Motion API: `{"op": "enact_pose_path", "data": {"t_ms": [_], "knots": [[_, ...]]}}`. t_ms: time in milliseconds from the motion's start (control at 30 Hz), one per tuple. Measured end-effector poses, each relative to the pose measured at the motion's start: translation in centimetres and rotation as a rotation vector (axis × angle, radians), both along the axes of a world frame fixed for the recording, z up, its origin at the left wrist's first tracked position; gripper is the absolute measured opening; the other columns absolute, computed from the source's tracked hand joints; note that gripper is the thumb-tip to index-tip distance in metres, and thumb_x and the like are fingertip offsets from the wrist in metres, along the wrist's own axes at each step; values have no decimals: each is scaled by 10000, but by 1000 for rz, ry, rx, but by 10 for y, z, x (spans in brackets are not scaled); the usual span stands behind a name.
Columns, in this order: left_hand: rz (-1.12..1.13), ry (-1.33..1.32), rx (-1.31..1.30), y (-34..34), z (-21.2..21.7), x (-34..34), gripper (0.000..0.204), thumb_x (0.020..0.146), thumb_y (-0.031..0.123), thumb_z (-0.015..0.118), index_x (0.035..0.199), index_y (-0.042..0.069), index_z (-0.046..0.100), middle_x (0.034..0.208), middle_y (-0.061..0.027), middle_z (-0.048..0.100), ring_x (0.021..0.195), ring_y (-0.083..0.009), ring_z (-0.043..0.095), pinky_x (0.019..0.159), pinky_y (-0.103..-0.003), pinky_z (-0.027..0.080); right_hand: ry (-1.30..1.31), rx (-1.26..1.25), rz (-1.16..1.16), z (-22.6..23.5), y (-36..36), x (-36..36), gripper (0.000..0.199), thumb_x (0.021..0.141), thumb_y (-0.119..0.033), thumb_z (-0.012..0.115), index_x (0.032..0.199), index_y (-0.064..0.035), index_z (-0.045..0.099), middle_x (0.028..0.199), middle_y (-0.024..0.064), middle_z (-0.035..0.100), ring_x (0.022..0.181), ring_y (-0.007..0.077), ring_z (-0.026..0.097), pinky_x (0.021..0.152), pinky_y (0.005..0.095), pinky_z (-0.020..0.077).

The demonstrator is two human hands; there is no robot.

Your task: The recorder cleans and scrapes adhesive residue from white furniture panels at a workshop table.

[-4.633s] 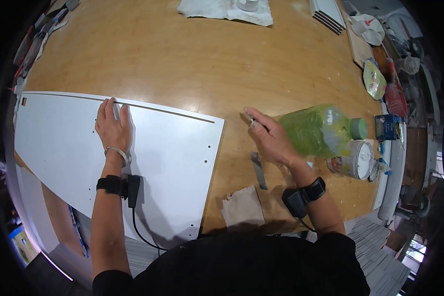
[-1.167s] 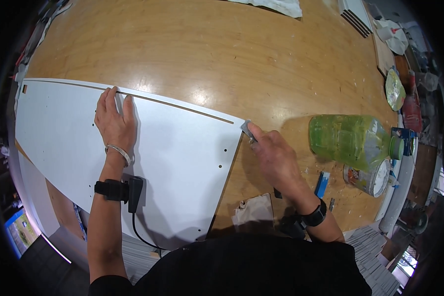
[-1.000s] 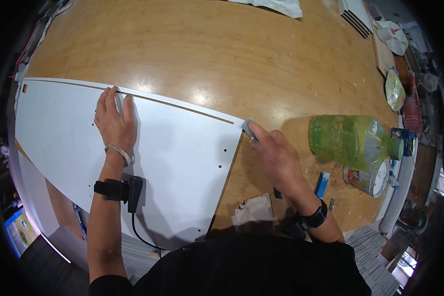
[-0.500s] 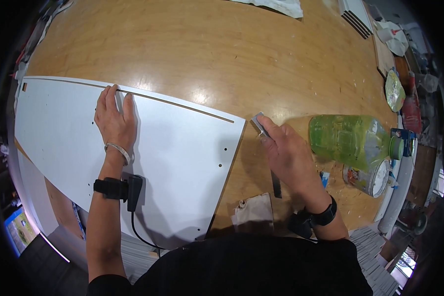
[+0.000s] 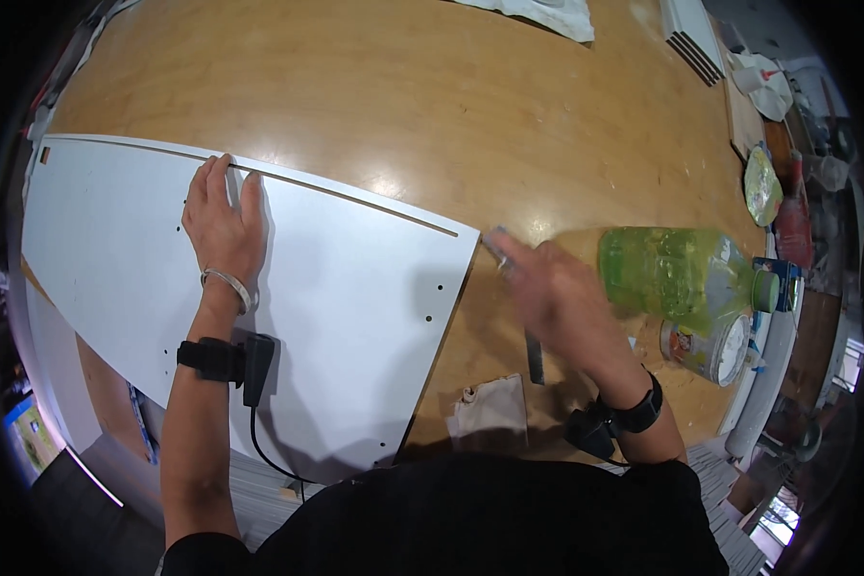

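A large white panel (image 5: 346, 288) lies on the wooden tabletop, with a long narrow groove along its far edge and several small dark holes. My left hand (image 5: 223, 226) rests flat on it, fingers stretched to the groove and the thumb apart. Just off the panel's right far corner, my right hand (image 5: 562, 298) pinches a small, flat grey piece (image 5: 492, 240). Motion smears this hand, and its fingers hide much of the piece, so its exact kind is unclear. Whether the piece touches the panel's edge I cannot tell.
Right of my right hand lies a green plastic bottle (image 5: 677, 274) against a tin can (image 5: 706, 350). A dark toothed strip (image 5: 535, 360) and a folded beige cloth (image 5: 492, 411) are nearer me. White grooved boards (image 5: 691, 38) stand at the far right.
My right hand has moved a little left with the grey piece, closer to the panel's corner, and is now blurred. My left hand keeps its place on the panel.
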State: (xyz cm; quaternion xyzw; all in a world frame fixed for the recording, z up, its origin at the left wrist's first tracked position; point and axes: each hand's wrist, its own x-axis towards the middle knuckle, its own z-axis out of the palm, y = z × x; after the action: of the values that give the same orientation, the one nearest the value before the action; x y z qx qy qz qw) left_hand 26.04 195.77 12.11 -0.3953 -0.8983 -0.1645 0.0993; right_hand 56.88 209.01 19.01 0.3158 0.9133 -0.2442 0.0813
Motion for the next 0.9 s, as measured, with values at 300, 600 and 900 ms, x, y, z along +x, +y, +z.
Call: {"op": "enact_pose_path", "data": {"t_ms": [300,600,900], "knots": [[23,-56,-3,29,-4,-23,464,881,367,453,1219,51,478,1290,-158,421,1241,-282,338,1038,-405,208,336,-616,-178,8,-49,17,572,806,-131,603,1325,-128,363,1160,191,507,920,245,604,779,348,501],[-28,15,-105,26,-6,-19,486,888,350,421,1253,30,441,1332,-184,366,1268,-287,296,1052,-399,194,107,-114,-167,-12,-80,59,567,792,-196,587,1304,-150,347,985,154,510,806,344,566,682,376,492],[-25,-50,-73,33,0,-12,495,882,374,431,1264,57,435,1324,-174,375,1257,-300,311,1048,-403,203,48,230,-214,8,22,-23,385,848,-142,466,1232,-156,459,937,175,555,778,344,582,705,422,472]]}}
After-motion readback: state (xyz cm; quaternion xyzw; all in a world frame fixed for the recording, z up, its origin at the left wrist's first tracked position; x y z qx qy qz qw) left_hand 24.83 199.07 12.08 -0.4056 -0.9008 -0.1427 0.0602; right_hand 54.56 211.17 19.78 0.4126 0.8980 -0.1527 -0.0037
